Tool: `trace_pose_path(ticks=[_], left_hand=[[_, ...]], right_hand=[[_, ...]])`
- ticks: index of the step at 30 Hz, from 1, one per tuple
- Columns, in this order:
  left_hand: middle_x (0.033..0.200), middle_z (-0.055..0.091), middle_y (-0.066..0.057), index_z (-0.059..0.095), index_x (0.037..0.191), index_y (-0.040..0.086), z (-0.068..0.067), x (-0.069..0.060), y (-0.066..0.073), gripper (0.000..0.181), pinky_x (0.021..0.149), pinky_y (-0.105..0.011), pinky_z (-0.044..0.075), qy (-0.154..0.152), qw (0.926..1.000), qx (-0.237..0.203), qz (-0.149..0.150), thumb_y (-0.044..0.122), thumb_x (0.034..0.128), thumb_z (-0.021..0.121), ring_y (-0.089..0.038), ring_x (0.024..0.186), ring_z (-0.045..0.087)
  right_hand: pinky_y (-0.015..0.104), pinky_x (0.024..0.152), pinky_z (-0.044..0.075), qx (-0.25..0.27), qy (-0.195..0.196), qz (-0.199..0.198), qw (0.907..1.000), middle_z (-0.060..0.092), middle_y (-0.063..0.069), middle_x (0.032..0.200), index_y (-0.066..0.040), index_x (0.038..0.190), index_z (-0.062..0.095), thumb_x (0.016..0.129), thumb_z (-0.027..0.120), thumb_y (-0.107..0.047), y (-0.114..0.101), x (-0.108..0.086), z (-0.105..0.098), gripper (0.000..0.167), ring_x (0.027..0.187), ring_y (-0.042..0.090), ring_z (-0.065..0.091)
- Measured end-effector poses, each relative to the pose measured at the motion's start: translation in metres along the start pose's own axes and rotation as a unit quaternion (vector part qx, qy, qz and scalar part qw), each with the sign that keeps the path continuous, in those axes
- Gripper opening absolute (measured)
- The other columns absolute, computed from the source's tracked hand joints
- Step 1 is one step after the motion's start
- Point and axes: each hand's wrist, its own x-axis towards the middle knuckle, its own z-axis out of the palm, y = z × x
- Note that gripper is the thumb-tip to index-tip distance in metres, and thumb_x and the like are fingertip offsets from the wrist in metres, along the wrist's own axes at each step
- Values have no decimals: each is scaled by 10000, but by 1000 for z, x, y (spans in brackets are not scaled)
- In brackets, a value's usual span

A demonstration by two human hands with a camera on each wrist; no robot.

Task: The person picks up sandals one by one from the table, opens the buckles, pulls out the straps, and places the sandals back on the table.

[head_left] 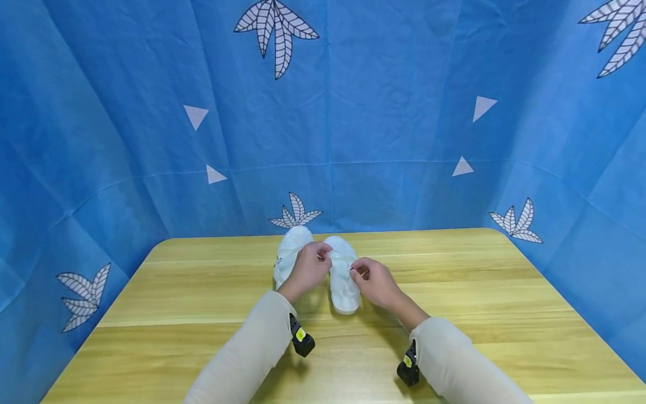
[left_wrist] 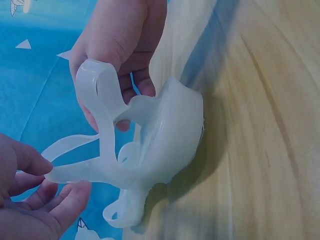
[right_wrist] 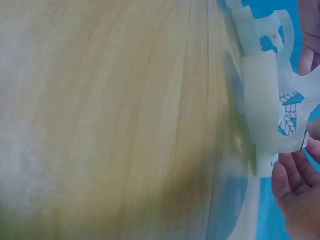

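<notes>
One sandal partly behind left hand

The clothing is light and plain: a long, off-white left sleeve and a matching right sleeve, the cloth lightly creased and ending before the hands. The left hand and right hand are bare. A small black left wrist camera — boxy, with a bright left yellow patch — has its twin in the right wrist camera, also black, with a right yellow patch. Any lettering is too small to read.
</notes>
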Motion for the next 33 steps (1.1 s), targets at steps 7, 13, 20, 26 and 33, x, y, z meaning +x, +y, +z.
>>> trace_pose_path(ticks=[7, 13, 20, 26, 33], left_hand=[[839, 590, -72, 648, 1037, -27, 0, -11, -1, 237, 668, -275, 489, -76, 9999, -135, -23, -2, 817, 562, -150, 727, 561], [842, 575, -62, 639, 1044, -21, 2, -22, -2, 239, 649, -254, 494, -112, 9991, -412, -36, -9, 818, 564, -139, 735, 562], [850, 568, -66, 634, 1042, -30, 1, -33, -1, 241, 606, -233, 489, -107, 9978, -653, 0, -9, 815, 555, -137, 722, 545], [841, 572, -68, 640, 1014, -25, 1, -43, 0, 231, 601, -221, 487, -56, 9971, -763, 52, -18, 800, 556, -132, 714, 542], [834, 565, -58, 636, 1007, -18, 1, -54, 0, 218, 600, -225, 485, -137, 9961, -867, 73, -5, 808, 550, -137, 712, 537]], right_hand=[[262, 644, 479, -11, -109, -126, 9999, 630, 10, 863, -70, 1019, 650, 911, 606, -151, -2, -9, -3, 142, 726, 105, 555], [243, 622, 479, 21, -8, -233, 9997, 629, 2, 832, -67, 982, 655, 894, 624, -133, -4, -20, -6, 114, 703, 96, 556], [223, 596, 476, 22, -97, -361, 9993, 620, -7, 815, -60, 981, 654, 895, 619, -122, -6, -30, -6, 111, 675, 93, 548], [218, 573, 475, 2, -193, -591, 9981, 611, -11, 797, -63, 964, 649, 895, 615, -117, -5, -39, -8, 93, 650, 80, 541], [203, 583, 482, -60, -279, -877, 9957, 612, -25, 775, -62, 936, 644, 892, 616, -113, -5, -50, -9, 73, 647, 59, 550]])
